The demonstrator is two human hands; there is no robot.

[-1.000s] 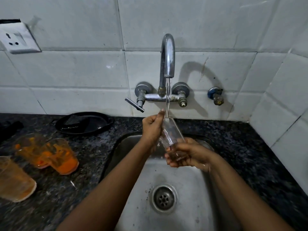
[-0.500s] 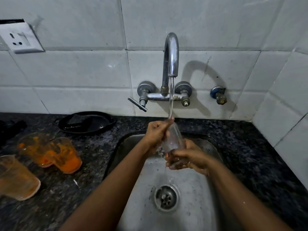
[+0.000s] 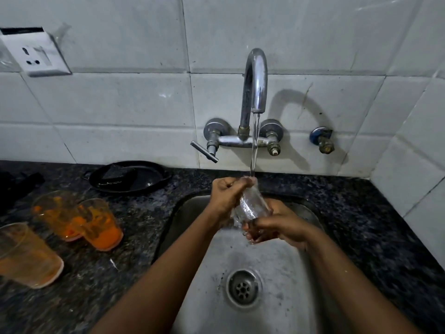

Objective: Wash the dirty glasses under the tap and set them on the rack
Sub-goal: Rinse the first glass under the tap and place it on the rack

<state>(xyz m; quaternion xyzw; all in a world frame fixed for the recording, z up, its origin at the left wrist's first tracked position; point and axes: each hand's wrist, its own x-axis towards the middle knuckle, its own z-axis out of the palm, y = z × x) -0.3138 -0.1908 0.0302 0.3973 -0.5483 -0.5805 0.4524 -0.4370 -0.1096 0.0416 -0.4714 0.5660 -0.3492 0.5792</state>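
Observation:
A clear glass (image 3: 251, 206) is tilted under the running tap (image 3: 255, 83), over the steel sink (image 3: 277, 263). My right hand (image 3: 279, 225) grips its base from below. My left hand (image 3: 228, 192) is closed over its rim, where the water stream lands. Three dirty glasses with orange residue stand on the dark counter at the left: one (image 3: 102, 224) nearest the sink, one (image 3: 55, 213) behind it, one (image 3: 26, 255) at the left edge. No rack is in view.
A black pan (image 3: 127, 177) with a dark sponge lies by the wall behind the dirty glasses. A wall socket (image 3: 36, 55) sits upper left. The tap lever (image 3: 204, 151) points left. A small valve (image 3: 322, 139) is right of the tap. The drain (image 3: 243, 288) is open.
My left hand has slid from the side of the glass up over its rim, and both hands with the glass have dropped slightly lower under the stream.

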